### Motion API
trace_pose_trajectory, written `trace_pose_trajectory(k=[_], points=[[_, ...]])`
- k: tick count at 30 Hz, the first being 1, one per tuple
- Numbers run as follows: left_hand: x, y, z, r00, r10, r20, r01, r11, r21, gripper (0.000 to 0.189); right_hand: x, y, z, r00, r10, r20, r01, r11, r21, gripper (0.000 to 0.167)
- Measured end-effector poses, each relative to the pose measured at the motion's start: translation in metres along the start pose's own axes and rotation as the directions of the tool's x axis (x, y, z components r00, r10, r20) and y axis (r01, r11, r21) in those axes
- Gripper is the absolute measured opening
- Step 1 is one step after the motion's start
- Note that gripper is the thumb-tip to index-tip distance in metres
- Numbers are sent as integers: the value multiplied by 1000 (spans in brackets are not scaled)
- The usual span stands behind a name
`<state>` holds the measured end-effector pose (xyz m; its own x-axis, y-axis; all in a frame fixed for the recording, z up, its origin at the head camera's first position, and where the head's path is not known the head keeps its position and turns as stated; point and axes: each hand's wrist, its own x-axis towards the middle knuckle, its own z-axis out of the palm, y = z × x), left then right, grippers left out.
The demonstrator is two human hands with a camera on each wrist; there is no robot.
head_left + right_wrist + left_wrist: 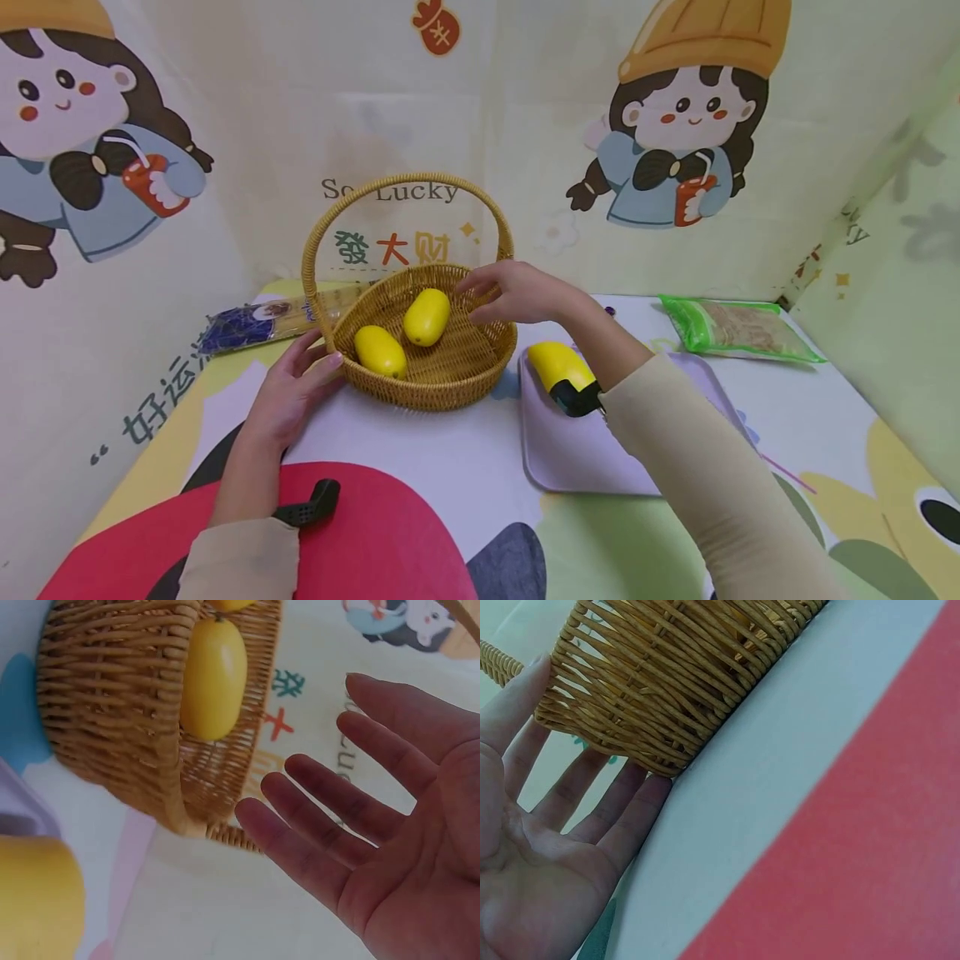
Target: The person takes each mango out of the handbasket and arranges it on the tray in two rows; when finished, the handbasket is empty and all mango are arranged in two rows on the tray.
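Note:
A wicker basket [431, 395] with a tall arched handle stands at the table's middle. Inside it lie two smooth yellow oval fruits, one [380, 352] near the left wall and another [427, 317] toward the back. My left hand [287, 398] rests against the basket's left side, its thumb at the rim and fingers extended along the weave. Over the right part of the basket hovers my right hand [513, 292], fingers loosely spread and holding nothing. In the right wrist view, the hand [375, 825] is apart from the basket [112, 697].
Right of the basket, a lilac tray [558, 462] bears another yellow fruit [553, 363], partly hidden by my right forearm. A green-edged bag [742, 329] lies at the back right. Behind my left hand is a blue-and-clear packet [251, 325]. Printed cloth walls enclose the table.

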<state>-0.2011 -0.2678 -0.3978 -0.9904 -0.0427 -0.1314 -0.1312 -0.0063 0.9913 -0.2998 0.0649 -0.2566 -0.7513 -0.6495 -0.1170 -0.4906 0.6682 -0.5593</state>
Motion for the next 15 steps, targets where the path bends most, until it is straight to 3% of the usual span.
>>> trace_pose_trajectory(k=[6, 15], points=[[1, 1, -1, 1000, 8, -2, -8, 1000, -16, 87, 21, -8, 2, 998, 38, 54, -37, 999, -29, 47], [2, -1, 0, 1000, 13, -3, -13, 999, -29, 85, 45, -3, 1, 972, 192, 134, -204, 976, 82, 59]])
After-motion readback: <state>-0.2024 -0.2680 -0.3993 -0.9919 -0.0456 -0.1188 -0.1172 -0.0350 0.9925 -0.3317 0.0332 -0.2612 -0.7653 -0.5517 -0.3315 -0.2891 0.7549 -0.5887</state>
